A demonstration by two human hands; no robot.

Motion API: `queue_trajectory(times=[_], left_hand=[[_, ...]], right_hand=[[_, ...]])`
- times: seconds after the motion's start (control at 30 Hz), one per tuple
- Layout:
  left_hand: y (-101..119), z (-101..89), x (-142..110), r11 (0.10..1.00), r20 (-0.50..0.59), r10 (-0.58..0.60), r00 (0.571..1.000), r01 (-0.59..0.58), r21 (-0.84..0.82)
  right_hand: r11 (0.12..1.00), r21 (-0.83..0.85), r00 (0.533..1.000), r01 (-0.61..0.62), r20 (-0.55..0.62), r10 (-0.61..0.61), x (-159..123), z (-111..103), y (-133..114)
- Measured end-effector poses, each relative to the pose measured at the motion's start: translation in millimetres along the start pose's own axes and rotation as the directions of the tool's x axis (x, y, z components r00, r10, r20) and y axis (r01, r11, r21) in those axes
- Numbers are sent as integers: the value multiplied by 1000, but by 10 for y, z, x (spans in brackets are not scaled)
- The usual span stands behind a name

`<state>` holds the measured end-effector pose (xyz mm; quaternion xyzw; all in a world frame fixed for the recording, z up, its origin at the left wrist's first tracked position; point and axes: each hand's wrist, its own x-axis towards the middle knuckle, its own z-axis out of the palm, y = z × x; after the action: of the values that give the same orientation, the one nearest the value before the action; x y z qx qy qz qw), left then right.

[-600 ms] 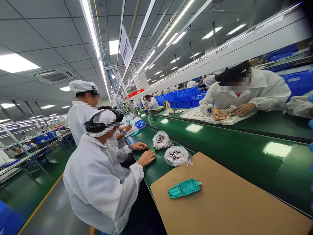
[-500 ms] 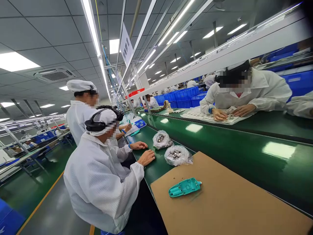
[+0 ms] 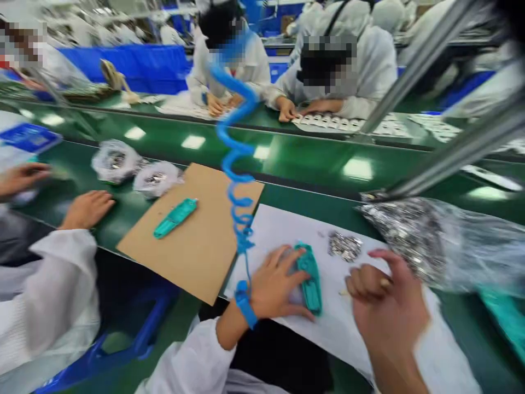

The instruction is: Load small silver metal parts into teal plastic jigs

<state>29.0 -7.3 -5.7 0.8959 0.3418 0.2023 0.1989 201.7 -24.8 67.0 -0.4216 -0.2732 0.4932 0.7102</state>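
My left hand [image 3: 276,284], with a blue wrist strap [image 3: 245,305], rests on white paper [image 3: 262,235]. Its fingers reach over a teal plastic housing half [image 3: 312,287] and its thumb lies near the lower end, gripping it against the paper. Raised to the right of the housing is my right hand [image 3: 389,301], its fingers curled and one digit sticking out. Whatever it holds, if anything, is too blurred to make out. Beyond the housing lies a small pile of shiny metal parts [image 3: 345,246].
A blue coiled cord [image 3: 235,142] hangs before my left hand. A second teal housing [image 3: 175,218] lies on brown cardboard [image 3: 205,235]. A bag of metal parts [image 3: 414,235] lies right, under metal bars [image 3: 459,153]. A co-worker's hands [image 3: 86,209] rest at left.
My view has swung right and down from the neighbouring co-workers. Both my hands, the white paper and the housing under my left hand have come into view.
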Motion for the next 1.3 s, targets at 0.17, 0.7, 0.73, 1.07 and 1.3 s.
queue_trajectory(times=[0.17,0.7,0.73,1.07,1.3], left_hand=[[-47,-65,-4,1000,15,-13,1000,13,-20],[-44,-13,0,1000,-9,0,1000,0,-12],[-44,-13,-1,1000,-10,-2,1000,2,-8],[-32,-14,2,998,-45,35,998,-32,61],[-21,-17,25,993,-30,67,997,-64,95]], right_hand=[[1000,1,1000,0,-5,0,62,92,175],[996,-85,1000,7,-4,-7,90,118,424],[996,-90,1000,9,0,-10,92,120,432],[984,-165,998,63,-13,-66,67,123,503],[966,-215,988,146,-14,-152,16,132,556]])
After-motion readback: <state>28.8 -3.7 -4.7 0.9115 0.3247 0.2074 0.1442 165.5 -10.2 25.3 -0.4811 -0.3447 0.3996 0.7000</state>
